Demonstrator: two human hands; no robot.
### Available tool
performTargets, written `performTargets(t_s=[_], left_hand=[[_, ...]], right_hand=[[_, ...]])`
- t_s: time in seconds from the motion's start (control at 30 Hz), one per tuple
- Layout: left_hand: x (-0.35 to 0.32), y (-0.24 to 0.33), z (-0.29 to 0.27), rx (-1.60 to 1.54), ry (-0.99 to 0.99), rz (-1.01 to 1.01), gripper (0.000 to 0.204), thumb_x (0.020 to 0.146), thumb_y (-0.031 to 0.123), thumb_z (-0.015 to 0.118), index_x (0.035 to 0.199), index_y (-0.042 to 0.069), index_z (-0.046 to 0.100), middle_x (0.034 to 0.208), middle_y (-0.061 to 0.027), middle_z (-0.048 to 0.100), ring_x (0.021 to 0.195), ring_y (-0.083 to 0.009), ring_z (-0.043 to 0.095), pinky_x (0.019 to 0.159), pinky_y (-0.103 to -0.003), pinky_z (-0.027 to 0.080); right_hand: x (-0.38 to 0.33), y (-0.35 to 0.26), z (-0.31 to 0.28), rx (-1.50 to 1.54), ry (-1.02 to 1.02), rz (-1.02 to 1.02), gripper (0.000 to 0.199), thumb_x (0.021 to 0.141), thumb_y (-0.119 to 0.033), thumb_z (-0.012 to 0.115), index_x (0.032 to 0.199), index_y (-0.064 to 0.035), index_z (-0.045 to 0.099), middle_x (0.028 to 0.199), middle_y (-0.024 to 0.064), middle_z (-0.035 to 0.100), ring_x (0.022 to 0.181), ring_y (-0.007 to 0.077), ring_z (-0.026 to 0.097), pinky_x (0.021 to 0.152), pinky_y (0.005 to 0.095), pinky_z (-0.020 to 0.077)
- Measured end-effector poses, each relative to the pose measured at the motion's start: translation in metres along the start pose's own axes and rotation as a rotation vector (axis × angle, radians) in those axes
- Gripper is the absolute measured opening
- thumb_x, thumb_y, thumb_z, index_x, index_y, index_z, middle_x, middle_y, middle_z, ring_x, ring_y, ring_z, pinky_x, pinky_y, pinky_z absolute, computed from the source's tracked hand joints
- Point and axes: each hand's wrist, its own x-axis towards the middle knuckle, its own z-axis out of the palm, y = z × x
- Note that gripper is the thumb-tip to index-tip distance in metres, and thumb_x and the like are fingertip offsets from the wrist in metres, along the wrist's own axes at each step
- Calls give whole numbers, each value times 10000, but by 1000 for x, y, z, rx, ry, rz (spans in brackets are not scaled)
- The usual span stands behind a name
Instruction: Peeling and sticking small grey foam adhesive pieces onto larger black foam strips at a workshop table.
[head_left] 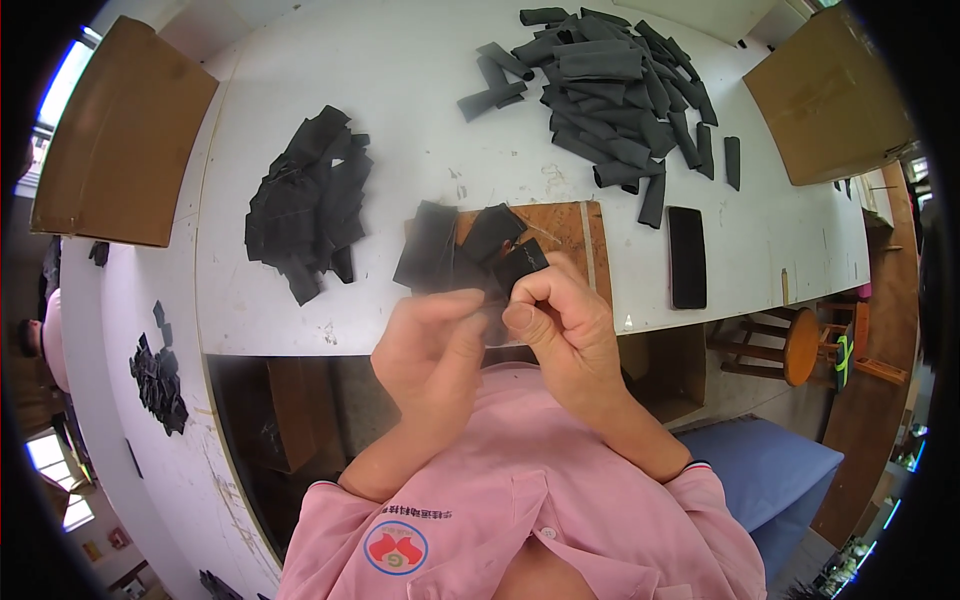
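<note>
My right hand (565, 315) pinches a small black fabric piece (522, 263) between thumb and fingers. Close beside it, my left hand (425, 345) is closed, thumb against fingertips, slightly blurred; whatever it grips, if anything, I cannot make out. Both hands hover at the table's near edge, in front of a brown wooden board (568, 225). On the board lie more flat black pieces, one upright strip (428, 240) at its left side and another piece (492, 230) near its middle.
Left of the board sits a heap of flat black pieces (312, 200). At the back right is a large pile of rolled black tubes (610, 90). A phone (687, 258) lies right of the board. Cardboard boxes (130, 130) flank the table; a stool (800, 346) stands beyond its right edge.
</note>
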Motion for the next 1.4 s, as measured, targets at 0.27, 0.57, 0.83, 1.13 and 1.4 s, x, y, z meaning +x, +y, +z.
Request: performTargets(t_s=[0.27, 0.57, 0.83, 1.13, 1.4], left_hand=[[22, 27, -1, -686, -379, -313, 267, 764, -20, 579, 999, -51, 454, 746, -68, 549, 491, -35, 430, 386, -166, 308], [5, 30, 11, 26, -194, -232, 201, 809, -31, 516, 1002, 4, 559, 796, -12, 547, 576, -32, 458, 481, -160, 379], [12, 23, 16, -249, -41, -248, 137, 810, -2, 546, 937, -54, 537, 711, -80, 565, 427, -37, 399, 379, -169, 312], [40, 49, 5, -1160, -544, -656, 393, 826, 59, 494, 1186, -42, 374, 831, -84, 558, 444, -54, 419, 381, -171, 314], [57, -12, -4, -1307, -188, -1044, 357, 891, 124, 378, 1234, 26, 392, 432, 42, 294, 348, -67, 267, 329, -199, 265]], right_hand=[[1, -13, 2, -345, 242, -560, 139, 715, -26, 646, 758, -3, 516, 785, 96, 526, 658, 189, 503, 531, 260, 409], [5, 7, 1, -459, 285, -779, 142, 723, 17, 614, 800, 11, 495, 703, 108, 527, 623, 253, 520, 522, 304, 424], [7, -1, 2, -428, 253, -644, 126, 742, -8, 604, 787, 0, 486, 716, 86, 485, 615, 223, 479, 519, 295, 396], [29, -54, -14, 126, -240, -87, 185, 821, -154, 570, 725, -27, 476, 692, -21, 424, 604, 63, 370, 521, 207, 311], [55, 24, -34, 367, -252, 361, 224, 863, -253, 525, 756, -57, 522, 660, -21, 467, 558, 51, 418, 522, 182, 353]])
